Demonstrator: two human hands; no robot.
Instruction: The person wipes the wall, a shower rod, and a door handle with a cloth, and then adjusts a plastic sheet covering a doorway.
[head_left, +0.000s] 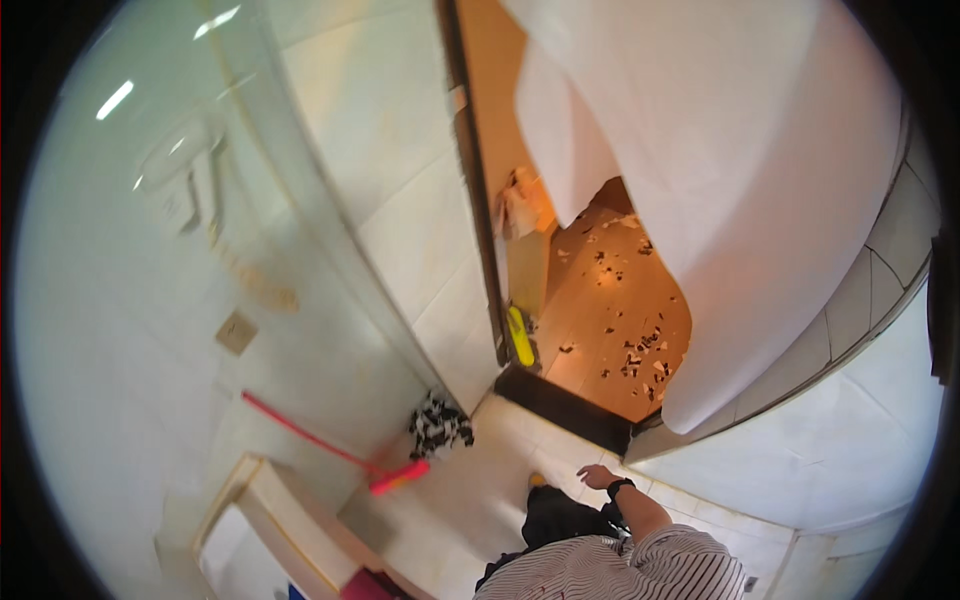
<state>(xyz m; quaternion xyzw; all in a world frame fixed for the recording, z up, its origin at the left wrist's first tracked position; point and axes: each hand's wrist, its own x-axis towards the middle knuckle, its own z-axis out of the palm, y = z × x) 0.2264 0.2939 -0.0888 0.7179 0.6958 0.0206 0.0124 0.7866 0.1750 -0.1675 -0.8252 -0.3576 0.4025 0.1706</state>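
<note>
My right hand (598, 476), with a black band on its wrist, hangs over the pale tiled floor with its fingers loosely apart and nothing visible in it. My left hand is out of view. Left of my legs, a red broom (399, 477) rests head down on the floor, its handle sloping up to the left. A heap of black and white scraps (441, 429) lies in the corner beyond the broom head. Past the dark door sill (566, 405), many small scraps (643, 352) are scattered over the wood-look floor.
A white curtain (750, 187) hangs across part of the doorway. A yellow object (519, 336) stands by the left door frame. A glossy wall (135, 315) rises at left, with a white-topped fixture (259, 551) near its foot. A curved wall (840, 420) is at right.
</note>
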